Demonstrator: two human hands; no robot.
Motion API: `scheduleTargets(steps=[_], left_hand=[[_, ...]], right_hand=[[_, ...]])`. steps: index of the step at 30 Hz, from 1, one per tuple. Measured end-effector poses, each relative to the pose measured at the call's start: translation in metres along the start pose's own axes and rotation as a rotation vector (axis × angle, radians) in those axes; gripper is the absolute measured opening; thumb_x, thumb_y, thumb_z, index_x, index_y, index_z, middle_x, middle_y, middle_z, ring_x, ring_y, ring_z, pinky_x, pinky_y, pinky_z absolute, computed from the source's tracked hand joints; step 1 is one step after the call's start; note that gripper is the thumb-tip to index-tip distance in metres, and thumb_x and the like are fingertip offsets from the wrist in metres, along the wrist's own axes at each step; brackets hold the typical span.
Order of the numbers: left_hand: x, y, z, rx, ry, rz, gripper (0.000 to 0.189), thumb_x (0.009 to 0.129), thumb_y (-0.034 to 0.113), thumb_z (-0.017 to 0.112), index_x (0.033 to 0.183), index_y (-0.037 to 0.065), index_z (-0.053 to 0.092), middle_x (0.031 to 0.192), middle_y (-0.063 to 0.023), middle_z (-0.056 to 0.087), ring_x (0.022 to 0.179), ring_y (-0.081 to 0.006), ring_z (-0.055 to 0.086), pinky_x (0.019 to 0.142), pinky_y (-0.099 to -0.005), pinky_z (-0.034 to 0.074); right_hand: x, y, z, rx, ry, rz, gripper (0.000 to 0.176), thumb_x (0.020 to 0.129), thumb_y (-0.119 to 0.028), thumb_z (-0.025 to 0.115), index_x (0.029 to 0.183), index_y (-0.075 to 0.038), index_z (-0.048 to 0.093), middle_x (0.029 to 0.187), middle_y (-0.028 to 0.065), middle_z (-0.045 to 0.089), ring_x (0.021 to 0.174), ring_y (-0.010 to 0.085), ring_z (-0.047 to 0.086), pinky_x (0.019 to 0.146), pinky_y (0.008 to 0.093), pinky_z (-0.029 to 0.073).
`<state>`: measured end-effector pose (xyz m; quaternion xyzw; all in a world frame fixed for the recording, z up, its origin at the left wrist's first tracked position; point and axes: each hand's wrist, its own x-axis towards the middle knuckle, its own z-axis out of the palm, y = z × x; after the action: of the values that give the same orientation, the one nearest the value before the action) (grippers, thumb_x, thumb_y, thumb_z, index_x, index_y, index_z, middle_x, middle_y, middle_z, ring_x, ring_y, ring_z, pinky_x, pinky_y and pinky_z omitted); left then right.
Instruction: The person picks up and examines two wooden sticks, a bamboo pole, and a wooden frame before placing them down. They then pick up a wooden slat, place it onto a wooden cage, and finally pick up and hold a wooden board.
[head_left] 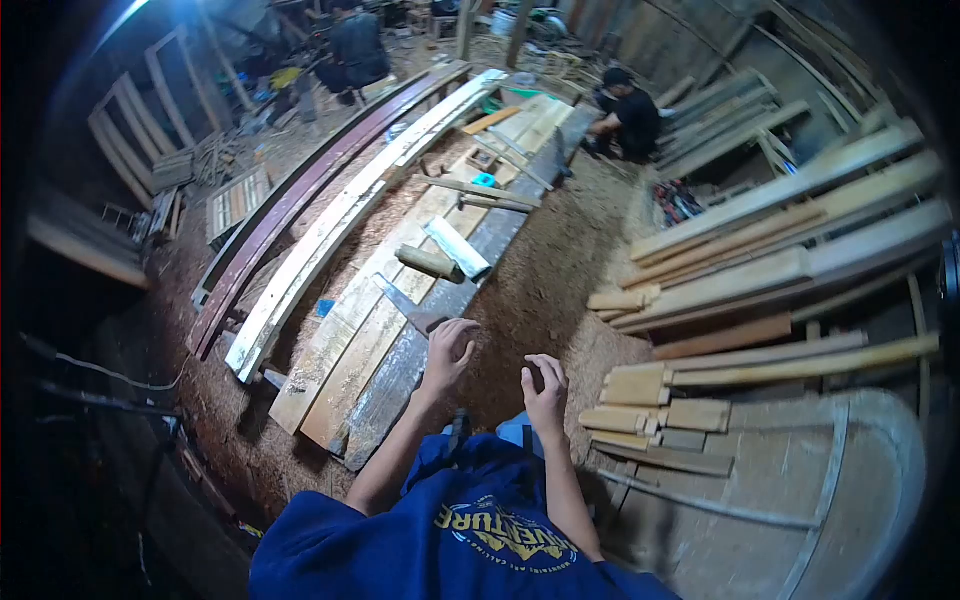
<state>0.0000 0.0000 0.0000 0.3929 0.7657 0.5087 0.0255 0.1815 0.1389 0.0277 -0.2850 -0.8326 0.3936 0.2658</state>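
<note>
Over the near right edge of the plank workbench (335, 375), my left hand (452, 352) is raised with curved fingers and a gap to the thumb, holding nothing. A handsaw (402, 302) lies on the planks just beyond it, its wide end close to my knuckles in this view. My right hand (546, 388) hangs in front of my body, to the right of the bench, fingers loosely bent and thumb apart. Further up the bench are a dark wood block (428, 262) and a pale, whitish board piece (457, 248).
Long beams, one white (320, 232) and one reddish (290, 205), run along the bench's left side. Stacked lumber (720, 265) lines the right. Cut wood pieces (637, 385) lie on a curved-edged wooden panel (770, 480). A person (632, 115) crouches beyond the bench; another stands at the back.
</note>
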Motion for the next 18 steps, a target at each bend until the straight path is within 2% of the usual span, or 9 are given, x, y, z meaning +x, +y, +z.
scheduleTargets(steps=[2,3,5,8,11,13,16,18], left_hand=[[-0.005,0.005,-0.001,-0.006,0.069,-0.058,0.027,0.091,0.000,0.066,0.117,0.004,0.069,0.120,-0.0137,0.068,0.117,-0.0283,0.064,0.110,-0.0436,0.045],[0.030,-0.018,0.009,0.025,0.056,-0.125,0.027,0.091,0.000,0.066,0.117,0.004,0.069,0.120,-0.0137,0.068,0.117,-0.0283,0.064,0.110,-0.0436,0.045],[0.057,-0.028,0.030,-0.072,0.112,-0.259,0.025,0.090,-0.001,0.066,0.114,0.003,0.069,0.117,-0.0151,0.068,0.112,-0.0336,0.065,0.103,-0.0440,0.048],[0.092,-0.051,0.054,-0.039,0.249,-0.370,0.022,0.090,0.002,0.067,0.112,0.003,0.070,0.114,-0.0158,0.070,0.110,-0.0360,0.065,0.098,-0.0444,0.050],[0.135,-0.072,0.080,0.130,0.374,-0.371,0.020,0.090,0.008,0.068,0.110,0.007,0.070,0.112,-0.0125,0.071,0.113,-0.0330,0.064,0.101,-0.0437,0.046],[0.161,-0.071,0.098,0.171,0.451,-0.470,0.019,0.091,0.009,0.067,0.109,0.006,0.071,0.113,-0.0127,0.071,0.114,-0.0335,0.063,0.101,-0.0440,0.046],[0.207,-0.053,0.116,0.170,0.601,-0.577,0.019,0.093,0.011,0.065,0.110,0.005,0.071,0.113,-0.0139,0.070,0.115,-0.0341,0.063,0.103,-0.0451,0.046],[0.238,-0.037,0.119,0.243,0.632,-0.575,0.020,0.094,0.010,0.066,0.112,0.004,0.071,0.114,-0.0142,0.071,0.116,-0.0329,0.063,0.104,-0.0433,0.046]], right_hand=[[0.013,0.006,0.002,-0.003,-0.043,-0.092,0.022,0.092,-0.014,0.071,0.113,-0.009,0.072,0.118,0.0105,0.067,0.115,0.0316,0.062,0.105,0.0447,0.045],[0.061,0.022,0.020,0.023,-0.102,-0.054,0.022,0.092,-0.014,0.071,0.113,-0.009,0.072,0.118,0.0105,0.067,0.115,0.0316,0.062,0.105,0.0447,0.045],[0.115,0.036,0.020,0.016,-0.154,-0.122,0.022,0.092,-0.014,0.070,0.112,-0.008,0.072,0.117,0.0104,0.068,0.114,0.0321,0.062,0.102,0.0450,0.047],[0.193,0.066,0.039,0.060,-0.279,-0.180,0.021,0.092,-0.014,0.069,0.113,-0.008,0.072,0.117,0.0110,0.067,0.114,0.0326,0.062,0.101,0.0452,0.046],[0.275,0.094,0.053,0.067,-0.450,-0.250,0.023,0.092,-0.014,0.069,0.114,-0.008,0.071,0.118,0.0115,0.067,0.115,0.0328,0.062,0.102,0.0454,0.045],[0.329,0.098,0.056,0.026,-0.580,-0.401,0.024,0.092,-0.014,0.068,0.115,-0.009,0.071,0.120,0.0114,0.066,0.117,0.0327,0.061,0.101,0.0460,0.045],[0.407,0.097,0.046,-0.005,-0.693,-0.458,0.026,0.093,-0.017,0.068,0.117,-0.008,0.071,0.121,0.0128,0.067,0.117,0.0331,0.060,0.103,0.0443,0.044],[0.452,0.104,0.050,-0.023,-0.717,-0.515,0.027,0.093,-0.017,0.067,0.118,-0.008,0.070,0.120,0.0125,0.066,0.117,0.0329,0.060,0.104,0.0444,0.044]])
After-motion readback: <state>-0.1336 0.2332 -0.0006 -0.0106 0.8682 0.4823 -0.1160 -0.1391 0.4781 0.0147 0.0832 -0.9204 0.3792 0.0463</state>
